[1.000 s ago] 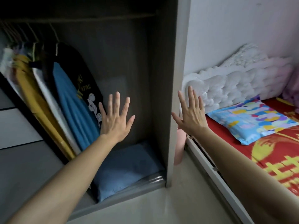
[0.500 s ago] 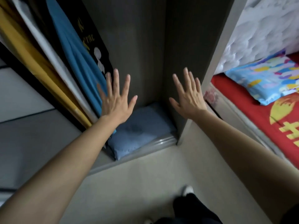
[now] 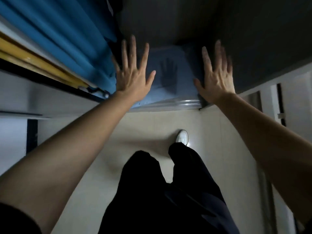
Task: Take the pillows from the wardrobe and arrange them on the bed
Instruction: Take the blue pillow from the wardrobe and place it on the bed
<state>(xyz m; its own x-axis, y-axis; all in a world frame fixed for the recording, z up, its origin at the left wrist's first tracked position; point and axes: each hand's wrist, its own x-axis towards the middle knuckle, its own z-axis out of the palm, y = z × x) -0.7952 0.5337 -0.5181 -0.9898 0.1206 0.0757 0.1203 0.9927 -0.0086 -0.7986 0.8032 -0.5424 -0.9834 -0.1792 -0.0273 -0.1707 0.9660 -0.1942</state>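
Note:
A blue pillow (image 3: 170, 73) lies flat on the wardrobe floor, behind the metal door rail (image 3: 168, 105). My left hand (image 3: 133, 73) hovers over the pillow's left edge, fingers spread, holding nothing. My right hand (image 3: 216, 76) hovers over the pillow's right edge by the wardrobe's dark side wall (image 3: 261, 48), also spread and empty. A hand-shaped shadow falls on the pillow between them. I cannot tell if either hand touches the pillow. The bed is out of view.
Hanging clothes, blue (image 3: 67, 39) and yellow (image 3: 33, 56), crowd the wardrobe's left side next to my left hand. Below me are my dark trousers (image 3: 160, 191) and a white shoe (image 3: 182, 137) on the pale tiled floor (image 3: 143, 129). A white frame (image 3: 273, 92) stands at right.
My view has tilted down and closer to the wardrobe floor. Both hands have dropped toward the blue pillow and now flank it. The bed has left the view.

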